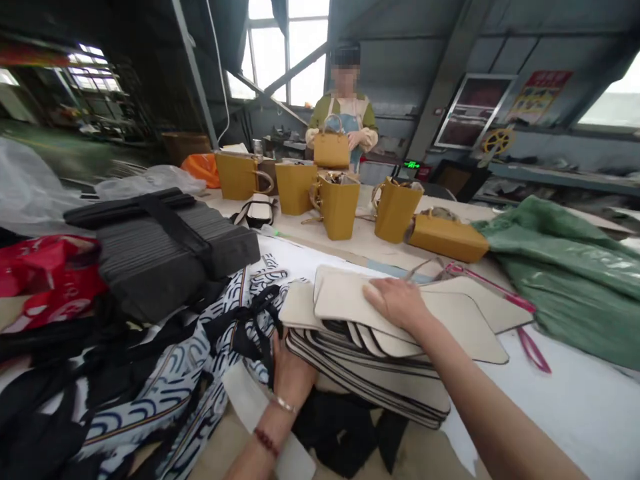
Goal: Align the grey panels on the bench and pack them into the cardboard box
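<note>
A stack of cream panels with dark edges lies in front of me, its upper pieces fanned unevenly. My right hand rests on the top panel, thumb and fingers spread over its surface. Low at the stack's left side is my left hand, its fingers partly hidden by the panels and dark straps; whether they grip anything does not show. Patterned straps lie tangled to the left. Black fabric pieces sit just below the stack.
Mustard handbags stand across the table, where a person holds another one. A strapped grey bundle and red plastic are at left. Green sheeting lies at right, near a pink strap.
</note>
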{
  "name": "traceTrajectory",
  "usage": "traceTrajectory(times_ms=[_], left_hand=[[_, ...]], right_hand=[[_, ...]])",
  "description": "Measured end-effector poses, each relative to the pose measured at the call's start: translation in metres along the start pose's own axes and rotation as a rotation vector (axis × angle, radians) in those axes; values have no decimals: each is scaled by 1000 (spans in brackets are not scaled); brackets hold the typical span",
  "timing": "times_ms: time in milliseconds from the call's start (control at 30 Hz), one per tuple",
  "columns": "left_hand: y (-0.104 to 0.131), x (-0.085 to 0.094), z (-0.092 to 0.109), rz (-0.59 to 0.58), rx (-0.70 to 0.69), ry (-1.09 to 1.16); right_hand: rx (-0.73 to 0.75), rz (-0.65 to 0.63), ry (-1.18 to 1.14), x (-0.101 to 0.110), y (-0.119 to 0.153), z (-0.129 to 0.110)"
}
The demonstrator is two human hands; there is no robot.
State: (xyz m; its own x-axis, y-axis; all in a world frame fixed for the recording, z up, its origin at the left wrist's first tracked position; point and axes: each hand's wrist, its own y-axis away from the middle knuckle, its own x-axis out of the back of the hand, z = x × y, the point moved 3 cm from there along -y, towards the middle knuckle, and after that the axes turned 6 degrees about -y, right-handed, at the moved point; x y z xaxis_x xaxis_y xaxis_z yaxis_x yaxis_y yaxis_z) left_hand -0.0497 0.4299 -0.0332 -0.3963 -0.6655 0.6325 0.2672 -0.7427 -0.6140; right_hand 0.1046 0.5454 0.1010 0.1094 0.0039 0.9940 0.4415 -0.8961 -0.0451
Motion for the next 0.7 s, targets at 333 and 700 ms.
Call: traceTrajectory(times_ms=[333, 700], left_hand=[[9, 5, -22, -6, 192, 35], [19, 39, -27, 136, 518, 242]], right_hand=[[-94, -44, 82, -18, -23, -12], [-55, 84, 49, -24, 15, -19]])
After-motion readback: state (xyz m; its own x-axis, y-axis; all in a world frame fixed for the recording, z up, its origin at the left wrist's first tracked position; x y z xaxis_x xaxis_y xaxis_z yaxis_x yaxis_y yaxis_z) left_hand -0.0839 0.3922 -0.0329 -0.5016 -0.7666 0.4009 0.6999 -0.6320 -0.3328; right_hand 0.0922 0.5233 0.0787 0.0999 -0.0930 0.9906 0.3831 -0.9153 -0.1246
